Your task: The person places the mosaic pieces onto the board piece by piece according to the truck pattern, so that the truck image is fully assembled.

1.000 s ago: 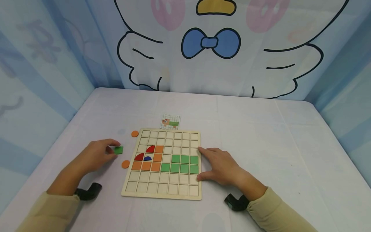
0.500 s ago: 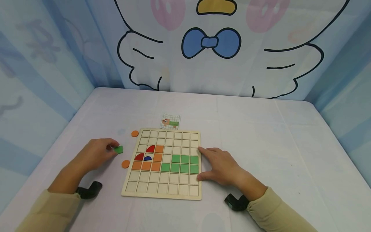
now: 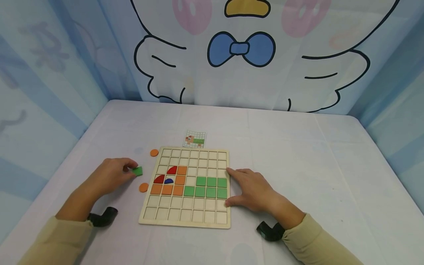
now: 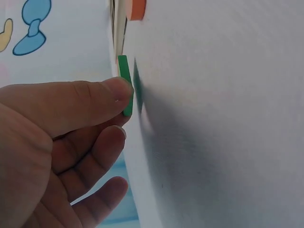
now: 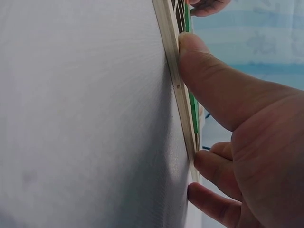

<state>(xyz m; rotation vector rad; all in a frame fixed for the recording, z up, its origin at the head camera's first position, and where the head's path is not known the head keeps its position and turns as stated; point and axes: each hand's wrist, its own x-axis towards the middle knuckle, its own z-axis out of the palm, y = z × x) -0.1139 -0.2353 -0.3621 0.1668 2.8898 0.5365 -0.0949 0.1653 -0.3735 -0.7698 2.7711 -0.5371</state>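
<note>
In the head view my left hand (image 3: 110, 176) is left of the wooden grid board (image 3: 185, 223), pinching a green square tile (image 3: 137, 171) between thumb and fingertips. Seen edge-on in the left wrist view, the green tile (image 4: 126, 71) is just above the cloth, with its shadow beside it. My right hand (image 3: 255, 189) rests at the board's right edge, thumb and fingers spread and touching it. On the board lie several green squares (image 3: 211, 193), several orange squares (image 3: 167, 189), two red quarter-round pieces (image 3: 172, 170) and a blue half-round piece (image 3: 168, 181).
Two orange round pieces lie on the cloth left of the board, one near its upper corner (image 3: 154, 152) and one lower down (image 3: 143, 187). A small picture card (image 3: 194, 138) with a gridded coloured pattern lies behind the board. White cloth covers the table (image 3: 298, 158).
Still pinching the green tile, my left hand has shifted very slightly right, and the tile has turned a little in the fingers. My right hand and the board have stayed put.
</note>
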